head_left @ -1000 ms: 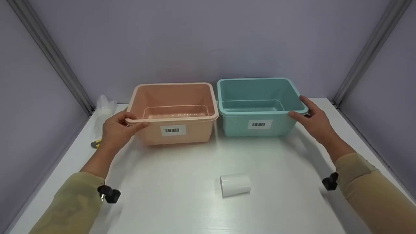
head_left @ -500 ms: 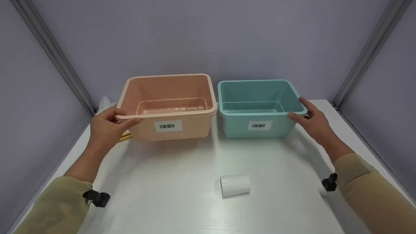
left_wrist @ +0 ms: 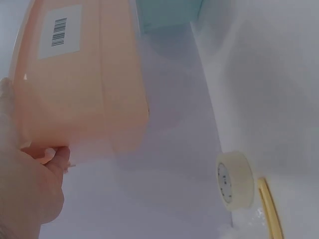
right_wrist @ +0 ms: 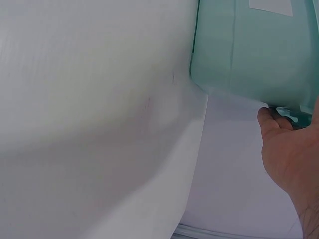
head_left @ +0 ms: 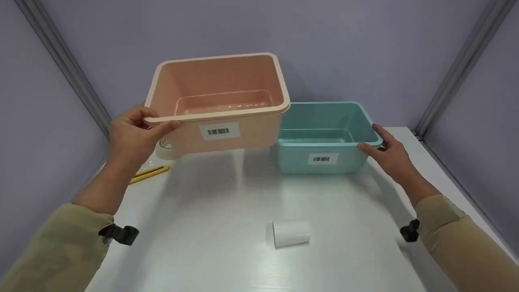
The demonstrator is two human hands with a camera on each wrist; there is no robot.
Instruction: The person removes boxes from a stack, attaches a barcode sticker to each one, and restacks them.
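My left hand (head_left: 134, 134) grips the front left corner of the rim of an empty peach plastic bin (head_left: 221, 101), which hangs in the air, its right end over the left edge of the teal bin (head_left: 324, 136). In the left wrist view the peach bin (left_wrist: 84, 79) shows its underside and barcode label above the hand (left_wrist: 30, 189). The empty teal bin stands on the white table (head_left: 227, 211). My right hand (head_left: 385, 152) holds its right rim, thumb under the lip; the right wrist view shows the thumb at the teal bin (right_wrist: 254, 50).
A white paper cup (head_left: 290, 233) lies on its side at the table's front centre. A roll of tape (head_left: 166, 149) and a yellow strip-shaped object (head_left: 150, 173) lie at the left, also seen as the tape roll (left_wrist: 233, 179) under the lifted bin. Grey walls enclose the table.
The left hand has lifted the peach bin off the table, up and toward the teal bin, uncovering the tape roll. The right hand and teal bin have stayed put.
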